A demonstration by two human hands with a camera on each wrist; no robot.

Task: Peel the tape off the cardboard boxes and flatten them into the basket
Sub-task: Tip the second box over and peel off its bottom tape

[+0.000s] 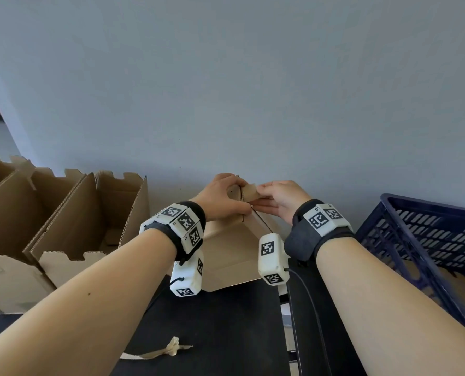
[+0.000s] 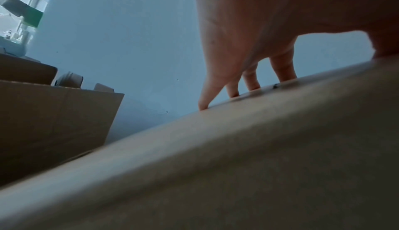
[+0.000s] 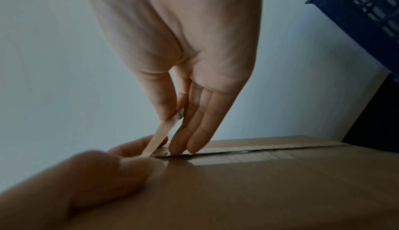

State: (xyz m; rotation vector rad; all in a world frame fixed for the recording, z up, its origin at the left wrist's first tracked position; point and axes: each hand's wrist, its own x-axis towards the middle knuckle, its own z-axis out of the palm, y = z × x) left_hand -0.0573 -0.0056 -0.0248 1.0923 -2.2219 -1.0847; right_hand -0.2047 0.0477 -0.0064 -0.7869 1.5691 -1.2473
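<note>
Left hand (image 1: 220, 196) grips the box (image 1: 225, 256) at its far end; right hand (image 1: 277, 200) pinches tape (image 1: 250, 192) — basket (image 1: 429, 207) beside.

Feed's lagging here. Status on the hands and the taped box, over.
Right hand pinching tape, lifted at far end. Left hand holding box. Nothing in the way.

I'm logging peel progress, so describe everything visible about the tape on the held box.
The tape is a pale tan, papery strip, one end lifted off the top seam of the cardboard box, the rest stuck along it. The right hand pinches the lifted end; the left hand holds the box beside it.
</note>
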